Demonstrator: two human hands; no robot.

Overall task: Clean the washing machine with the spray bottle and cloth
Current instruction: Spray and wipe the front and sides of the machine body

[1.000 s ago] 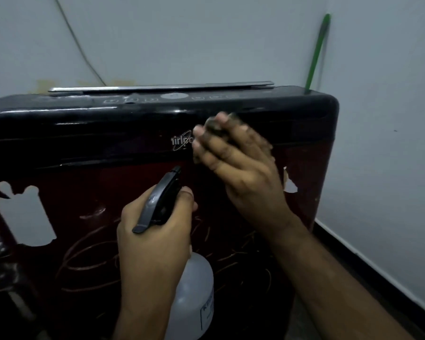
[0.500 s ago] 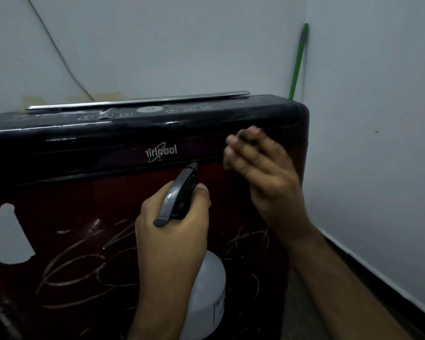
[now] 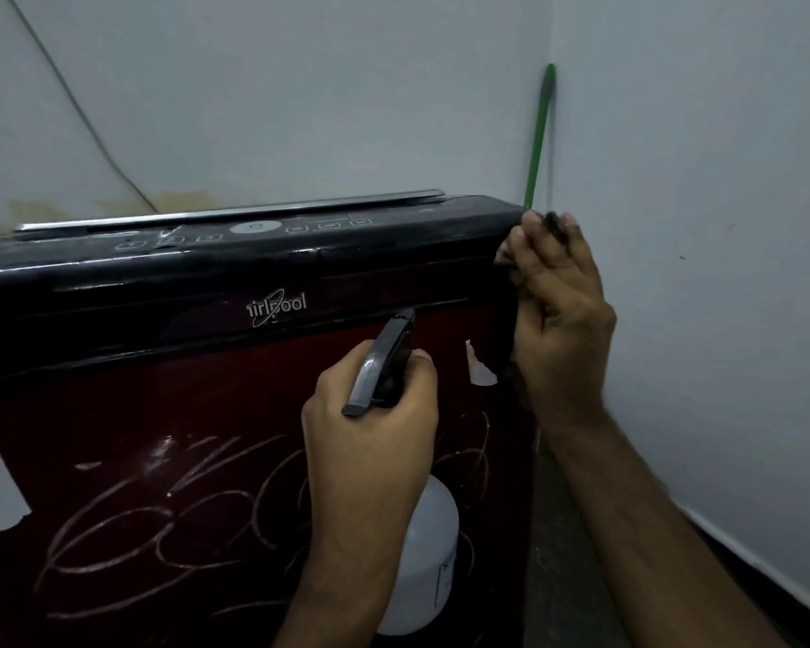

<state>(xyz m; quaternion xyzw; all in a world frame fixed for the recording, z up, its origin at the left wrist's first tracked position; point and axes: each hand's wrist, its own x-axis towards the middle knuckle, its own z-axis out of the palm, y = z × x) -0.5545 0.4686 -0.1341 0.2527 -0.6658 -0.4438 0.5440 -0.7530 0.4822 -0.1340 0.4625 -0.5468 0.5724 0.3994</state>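
The dark red washing machine (image 3: 183, 413) with a black top band fills the left and middle of the view. My left hand (image 3: 370, 441) grips the white spray bottle (image 3: 429, 554) by its black trigger head, its nozzle close to the machine's front. At the machine's upper right corner my right hand (image 3: 559, 311) holds a dark cloth (image 3: 552, 224) against the edge. Only a small dark bit of the cloth shows between my fingertips.
A green stick (image 3: 538, 133) leans in the wall corner behind the machine. The white right wall (image 3: 697, 273) stands close beside the machine, leaving a narrow strip of floor (image 3: 562, 577). A thin cord (image 3: 80, 119) runs down the back wall. White patches and scratch lines mark the front panel.
My right hand with the cloth has slid right along the top band, from the logo to the machine's right corner. The left hand keeps the bottle in about the same spot.
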